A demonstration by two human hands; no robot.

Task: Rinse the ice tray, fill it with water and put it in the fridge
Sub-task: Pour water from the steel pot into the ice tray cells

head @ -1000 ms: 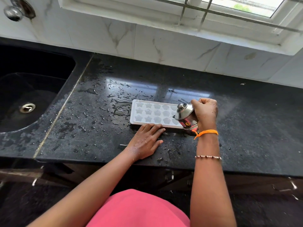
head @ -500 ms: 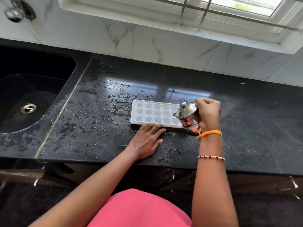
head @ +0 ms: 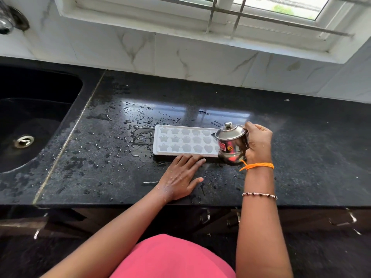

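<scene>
A white ice tray (head: 180,141) with star- and heart-shaped cells lies flat on the wet black counter (head: 301,157). My left hand (head: 180,175) rests flat on the counter, fingers straight, fingertips against the tray's near edge. My right hand (head: 258,143) grips the handle of a small lidded steel jug (head: 230,143), held over the tray's right end with its spout pointing left. The jug hides the tray's right end.
A black sink (head: 36,125) with a steel drain (head: 24,141) sits at the left, and a tap (head: 6,23) is on the wall above it. White marble tiles and a barred window (head: 241,15) back the counter. Water drops lie left of the tray.
The jug has been tipped back from steeply tilted toward more upright and has shifted slightly right. My left hand and the tray have stayed in place.
</scene>
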